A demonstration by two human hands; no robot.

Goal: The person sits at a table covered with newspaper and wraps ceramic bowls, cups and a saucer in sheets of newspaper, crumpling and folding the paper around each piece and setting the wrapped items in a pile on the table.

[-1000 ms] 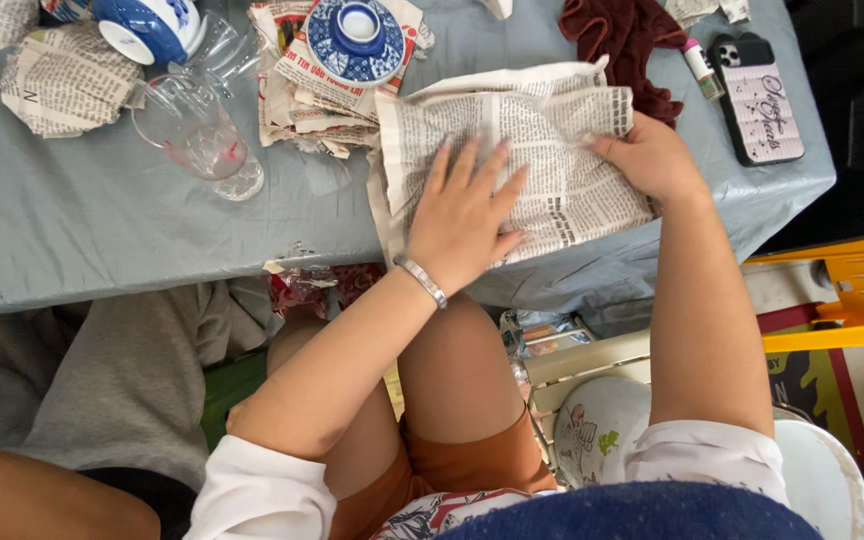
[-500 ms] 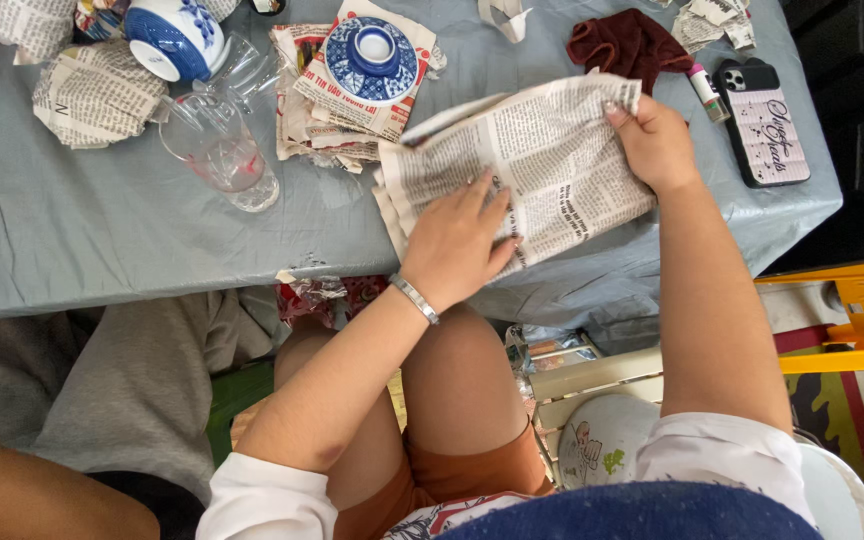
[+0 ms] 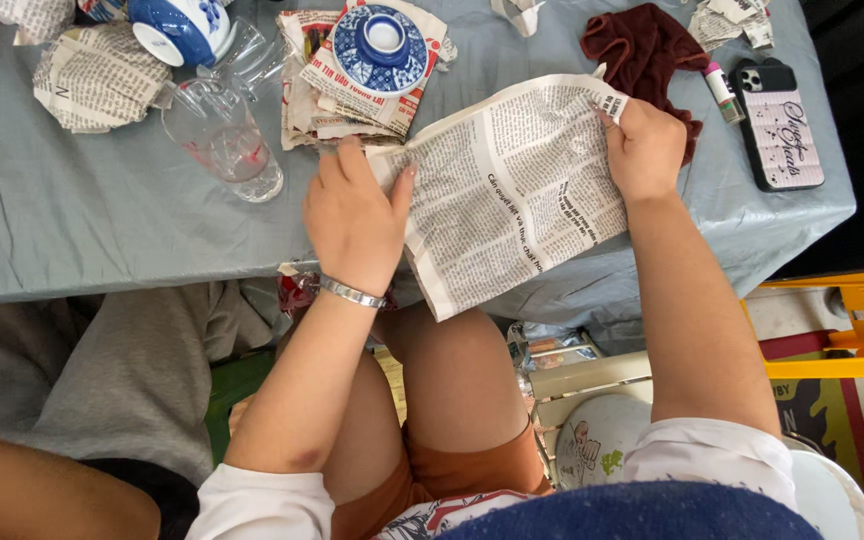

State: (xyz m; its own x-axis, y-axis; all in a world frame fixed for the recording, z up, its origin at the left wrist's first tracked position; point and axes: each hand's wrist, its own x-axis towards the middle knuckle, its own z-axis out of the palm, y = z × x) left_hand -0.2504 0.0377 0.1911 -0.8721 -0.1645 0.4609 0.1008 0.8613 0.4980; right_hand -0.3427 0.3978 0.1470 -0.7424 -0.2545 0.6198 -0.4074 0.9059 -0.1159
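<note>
Now the folded sheet of printed newspaper (image 3: 512, 190), pressed flat on the grey-covered table (image 3: 72, 230) a second ago, is lifted and tilted over the table's near edge. The left hand (image 3: 354, 215) pinches its left edge with fingers closed, and the right hand (image 3: 644, 148) clamps the top right corner. Behind sit a clear glass (image 3: 224, 140) and a blue-and-white porcelain lid (image 3: 380, 48) on newspaper scraps.

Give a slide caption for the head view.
Both hands, left hand and right hand, grip a newspaper sheet over the grey table.
</note>
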